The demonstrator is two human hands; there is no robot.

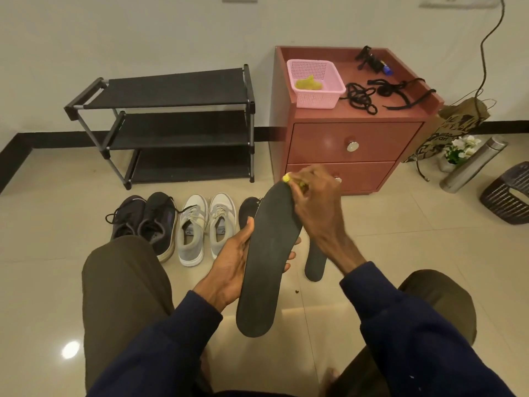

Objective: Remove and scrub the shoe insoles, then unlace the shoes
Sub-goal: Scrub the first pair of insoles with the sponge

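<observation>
My left hand (232, 262) grips a long black insole (267, 262) by its middle and holds it upright over my lap. My right hand (317, 202) pinches a small yellow scrubber (286, 177) against the insole's top end. A second black insole (315, 263) lies on the floor behind. On the floor stand a dark pair of shoes (148, 222), a white-grey laced pair (206, 226), and a black shoe (248, 209) partly hidden by the held insole.
A black three-tier shoe rack (171, 121) stands against the wall. A red bedside cabinet (352, 130) carries a pink basket (315, 83) with a yellow-green scrubber and loose black laces (362, 97). A steel bottle (472, 164), paper bag, flowers and dark stool (509, 196) stand at right.
</observation>
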